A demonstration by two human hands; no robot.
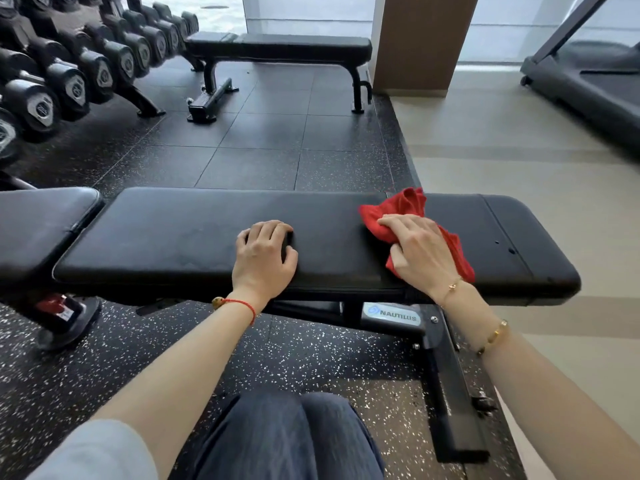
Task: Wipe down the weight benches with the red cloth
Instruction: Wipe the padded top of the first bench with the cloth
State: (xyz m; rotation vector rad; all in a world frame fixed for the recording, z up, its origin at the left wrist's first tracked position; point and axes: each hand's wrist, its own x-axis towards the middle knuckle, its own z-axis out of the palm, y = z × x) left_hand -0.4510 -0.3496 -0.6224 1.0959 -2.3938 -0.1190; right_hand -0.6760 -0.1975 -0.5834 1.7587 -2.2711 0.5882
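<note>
A black padded weight bench (180, 233) lies crosswise right in front of me, its long pad running left to right. My right hand (419, 251) presses a bunched red cloth (401, 209) flat against the pad's right part, fingers spread over it. My left hand (265, 256) rests on the middle of the pad with fingers curled, holding nothing. A second black flat bench (298, 46) stands farther back by the window.
A rack of black dumbbells (69, 71) fills the left side. A brown pillar (422, 43) rises behind the far bench. A treadmill (595, 84) sits at the upper right on the pale floor. Speckled rubber flooring (263, 143) lies between the benches.
</note>
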